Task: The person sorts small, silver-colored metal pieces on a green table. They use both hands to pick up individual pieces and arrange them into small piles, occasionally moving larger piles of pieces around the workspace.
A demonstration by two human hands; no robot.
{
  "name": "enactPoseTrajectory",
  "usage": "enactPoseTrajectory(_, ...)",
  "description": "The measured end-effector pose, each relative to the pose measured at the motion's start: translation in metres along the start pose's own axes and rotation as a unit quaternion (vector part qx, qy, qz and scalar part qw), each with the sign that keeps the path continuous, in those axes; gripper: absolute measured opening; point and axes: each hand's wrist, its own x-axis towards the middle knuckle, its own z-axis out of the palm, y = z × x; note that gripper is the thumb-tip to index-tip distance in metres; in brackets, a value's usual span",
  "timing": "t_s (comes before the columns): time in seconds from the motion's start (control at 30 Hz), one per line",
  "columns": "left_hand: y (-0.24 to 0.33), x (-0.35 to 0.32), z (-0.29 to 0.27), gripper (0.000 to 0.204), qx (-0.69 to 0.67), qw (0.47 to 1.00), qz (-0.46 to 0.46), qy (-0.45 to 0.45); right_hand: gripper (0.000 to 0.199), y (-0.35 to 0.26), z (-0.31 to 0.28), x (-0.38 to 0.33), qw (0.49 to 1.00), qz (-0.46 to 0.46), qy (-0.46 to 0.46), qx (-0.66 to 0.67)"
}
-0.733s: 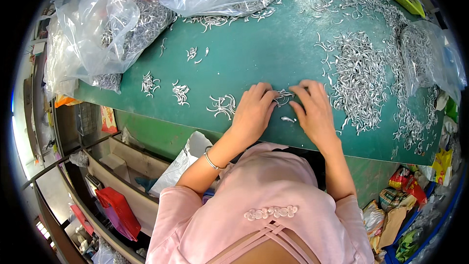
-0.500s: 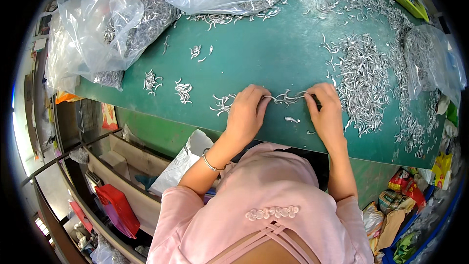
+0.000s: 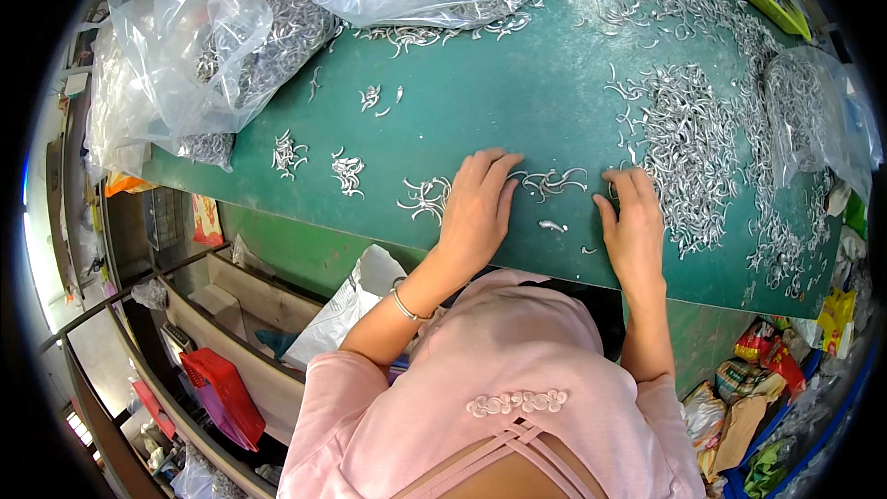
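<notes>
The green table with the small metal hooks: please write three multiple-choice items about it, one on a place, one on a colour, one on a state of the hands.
1. Where does the big loose heap of metal hooks lie?
A. beside the right hand
B. left of the left hand
C. on the floor

2. What colour is the table top?
A. red
B. green
C. white

3. How are both hands?
A. clenched in fists
B. raised in air
C. flat, palms down on the table

Answers: 1 A, the heap spreads by the right fingers; 2 B, the bare surface is green; 3 C, the fingers lie spread on the table.
</notes>
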Motion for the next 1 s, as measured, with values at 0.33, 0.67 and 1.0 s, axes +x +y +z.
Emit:
enactPoseTrajectory(0.33,0.006,0.003,-0.002,0.037,0.007,0.998,0.032,-0.048,0.025,0.001,-0.004,0.002,0.995,0.035,-0.003,0.088)
enactPoseTrajectory(0.67,0.003,0.001,-0.006,0.041,0.028,0.996,0.041,-0.069,0.034,-0.008,0.004,0.003,0.984,0.05,-0.049,0.163)
enactPoseTrajectory(1.0,0.0,-0.003,-0.018,0.035,0.008,0.999,-0.015,-0.029,0.037,-0.025,0.02,0.014,0.979,-0.018,-0.129,0.159)
